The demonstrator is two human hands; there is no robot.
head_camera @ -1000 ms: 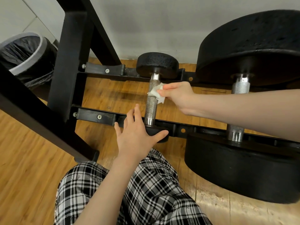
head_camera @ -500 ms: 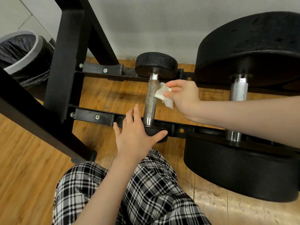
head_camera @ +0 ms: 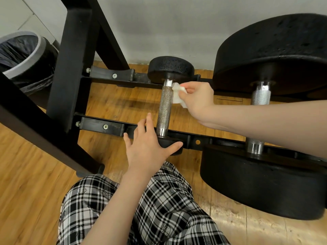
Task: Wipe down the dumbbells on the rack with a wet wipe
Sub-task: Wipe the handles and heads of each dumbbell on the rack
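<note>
Small dumbbell [head_camera: 165,103]: lies across the two lower rails of the rack [head_camera: 74,64], far head toward the wall, near head toward the person; knurled metal handle spans the gap between the rails.
Wet wipe [head_camera: 177,95]: white, crumpled; pressed against the right side of the small dumbbell's handle, near its far end.
Right hand [head_camera: 198,101]: reaches in from the right; fingers curled and pinching the wet wipe, holding it to the handle.
Left hand [head_camera: 148,147]: rests flat on the near head of the small dumbbell; fingers straight and spread apart, thumb stretched out to the right along the head's edge.
Large dumbbell [head_camera: 260,121]: sits on the same rails, just right of the small one; broad black heads, bright metal handle partly hidden by the right forearm.
Rack: black metal frame, uprights and slanted braces at left.
Bin [head_camera: 23,55]: far left, lined with a black bag, grey rim.
Floor [head_camera: 26,191]: wooden planks.
Trousers [head_camera: 141,209]: black-and-white plaid, lower centre.
</note>
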